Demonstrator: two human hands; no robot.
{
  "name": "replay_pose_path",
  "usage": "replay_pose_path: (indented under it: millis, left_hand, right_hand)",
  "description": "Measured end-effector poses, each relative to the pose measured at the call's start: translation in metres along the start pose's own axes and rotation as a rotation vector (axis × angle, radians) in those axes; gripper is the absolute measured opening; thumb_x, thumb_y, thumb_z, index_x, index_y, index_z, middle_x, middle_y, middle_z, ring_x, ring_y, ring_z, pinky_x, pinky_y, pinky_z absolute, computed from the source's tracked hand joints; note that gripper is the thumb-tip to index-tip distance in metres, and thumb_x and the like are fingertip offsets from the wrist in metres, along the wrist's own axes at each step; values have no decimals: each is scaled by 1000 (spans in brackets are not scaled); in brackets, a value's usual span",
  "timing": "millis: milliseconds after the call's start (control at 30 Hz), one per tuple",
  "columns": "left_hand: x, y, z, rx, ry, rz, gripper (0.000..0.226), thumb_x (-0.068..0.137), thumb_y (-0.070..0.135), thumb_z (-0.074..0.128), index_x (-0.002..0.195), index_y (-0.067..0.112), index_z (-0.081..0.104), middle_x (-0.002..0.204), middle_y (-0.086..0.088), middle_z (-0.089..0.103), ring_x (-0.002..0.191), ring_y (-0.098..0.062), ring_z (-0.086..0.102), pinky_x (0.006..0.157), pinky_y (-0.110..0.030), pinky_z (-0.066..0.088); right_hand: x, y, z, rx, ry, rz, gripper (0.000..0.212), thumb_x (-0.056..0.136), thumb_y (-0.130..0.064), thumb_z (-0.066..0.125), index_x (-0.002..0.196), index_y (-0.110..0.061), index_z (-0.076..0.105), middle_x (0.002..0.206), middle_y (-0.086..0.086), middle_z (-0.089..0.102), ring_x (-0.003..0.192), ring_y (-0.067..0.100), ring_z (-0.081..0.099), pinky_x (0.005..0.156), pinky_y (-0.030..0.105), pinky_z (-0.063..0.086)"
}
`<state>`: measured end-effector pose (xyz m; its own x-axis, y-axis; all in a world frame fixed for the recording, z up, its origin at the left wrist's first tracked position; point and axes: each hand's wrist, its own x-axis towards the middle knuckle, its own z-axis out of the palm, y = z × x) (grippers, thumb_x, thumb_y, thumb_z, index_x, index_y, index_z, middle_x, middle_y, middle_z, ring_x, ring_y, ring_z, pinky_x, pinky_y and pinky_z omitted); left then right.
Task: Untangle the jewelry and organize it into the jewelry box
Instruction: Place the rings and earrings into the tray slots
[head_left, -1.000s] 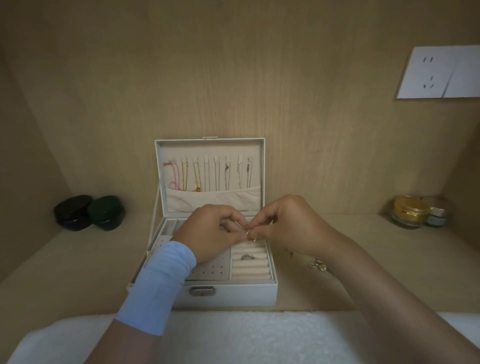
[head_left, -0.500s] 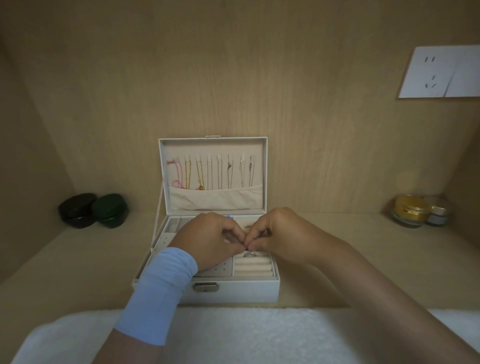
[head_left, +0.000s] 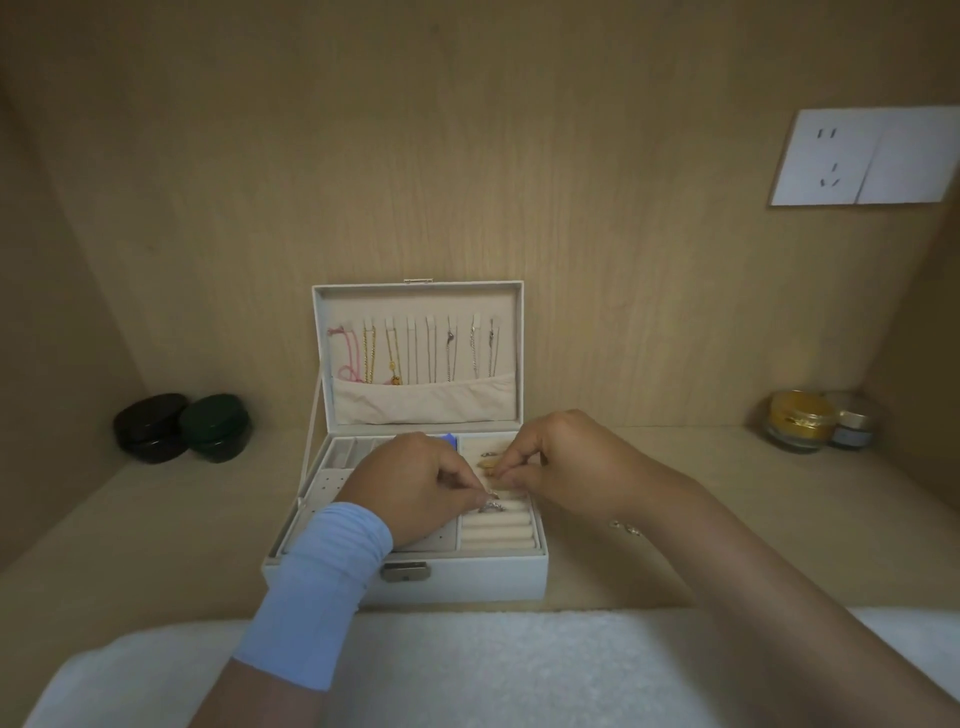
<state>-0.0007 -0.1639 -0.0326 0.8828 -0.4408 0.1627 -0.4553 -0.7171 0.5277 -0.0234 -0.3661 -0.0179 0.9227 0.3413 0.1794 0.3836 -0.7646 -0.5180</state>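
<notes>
The white rectangular jewelry box (head_left: 467, 577) is sitting open at the centre of the frame on the pale wooden desk (head_left: 727, 519), and both hands are dropping into it. A second ago they were up above the tray, pinching one small piece between them. Now they are parting. The left hand (head_left: 415, 488), with a light blue sleeve (head_left: 322, 587) on its wrist, is curling its fingers and pinching the small silver ring (head_left: 491, 505) on the cream ring rolls (head_left: 498, 535) at the tray's right. The right hand (head_left: 561, 467) is pinching a small gold piece (head_left: 487, 464) over the back right compartment. I'm reading that as the piece coming free and going into its slot.

The upright lid (head_left: 415, 291) is holding a pink cord (head_left: 345, 358), gold chains (head_left: 369, 356) and silver chains (head_left: 475, 353), all hanging into a cream pocket (head_left: 421, 405). The perforated earring panel (head_left: 332, 483) is lying mostly under the left hand, and something blue (head_left: 449, 440) is peeking out behind it.

Just right of the box, a few loose pieces (head_left: 626, 529) are waiting on the desk beside the right wrist, so the sorting looks unfinished.

Two round dark cases (head_left: 182, 426) are sitting at the left, and a gold-lidded glass jar (head_left: 797, 421) at the right. A white fluffy cloth (head_left: 467, 665) is running along the bottom edge.
</notes>
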Motion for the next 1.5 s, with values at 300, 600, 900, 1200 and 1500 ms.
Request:
replay_pose_path:
  millis: [300,600,900,1200,1500]
  left_hand:
    - [0,16,1,225,64,-22,15,81,50,68,77,37,73,78,23,66,78,1,60,76,-20,48]
    - [23,72,21,107,72,33,8,82,44,65,86,38,68,84,25,66,72,1,60,72,-24,48]
    - [59,118,90,52,-222,150,14,79,21,63,86,29,72,83,16,72,71,0,60,79,-24,51]
    - [61,104,113,41,-174,97,14,80,21,65,81,36,65,84,16,69,73,-2,59,81,-29,53]
    - [62,108,118,-323,-131,-24,14,78,27,70,84,35,61,78,15,72,80,-6,66,83,-30,54]
  right_hand:
    - [-48,49,-57,-38,104,202,10,91,-24,71,92,-31,78,87,-24,70,63,-17,57,58,4,37]
    - [-74,84,-58,-19,-29,323,9,77,-18,81,80,-27,79,79,-12,73,62,-10,60,61,10,47]
    - [-75,88,-45,-352,-58,365,29,58,-42,83,74,-31,63,72,-17,64,69,2,58,56,23,39]
    - [-77,107,-50,55,57,384,15,78,-7,73,80,-21,76,75,-6,75,71,10,70,69,25,56]
    - [-79,110,-52,474,32,426,18,89,4,64,105,-4,66,69,7,68,48,16,54,39,18,36]
